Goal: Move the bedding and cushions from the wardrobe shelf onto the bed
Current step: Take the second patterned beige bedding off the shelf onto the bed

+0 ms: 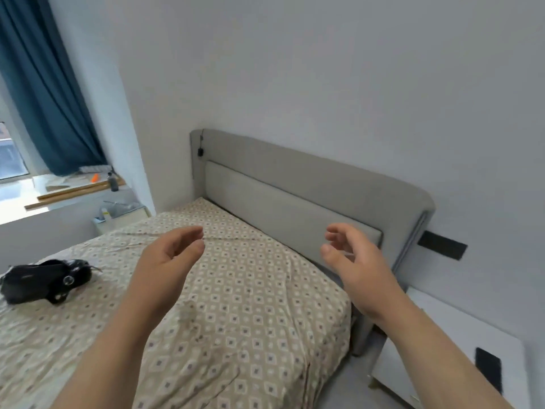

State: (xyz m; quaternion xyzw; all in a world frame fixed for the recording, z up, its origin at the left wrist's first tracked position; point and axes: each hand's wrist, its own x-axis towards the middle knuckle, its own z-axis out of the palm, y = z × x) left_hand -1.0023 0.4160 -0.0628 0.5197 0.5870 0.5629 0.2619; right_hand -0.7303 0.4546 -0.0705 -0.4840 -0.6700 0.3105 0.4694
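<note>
Head view looks down over your two bare forearms, which reach out above a bed (250,320) covered with a beige sheet printed with small white and grey squares. Your left hand (174,255) hangs over the middle of the sheet with its fingers loosely curled and the thumb close under the fingertips; it holds nothing. Your right hand (351,261) is raised near the right edge of the mattress, in front of the grey upholstered headboard (295,178). Its fingers are bent and spread a little, the thumb stands apart from them, and nothing is between them. The two palms face each other, well apart. The sheet near your hands is wrinkled, and neither hand touches it. A black leather bag (44,280) with a round metal clasp lies on the left part of the bed. To your right, just beside the bed, stands a white bedside table (442,335) with a flat black phone (488,370) lying on top. A dark rectangular panel (442,245) sits on the wall next to the headboard. A teal curtain (44,93) hangs at the far left, above a white window sill (17,196). Where the bedding and cushions lie, this view does not tell you.
</note>
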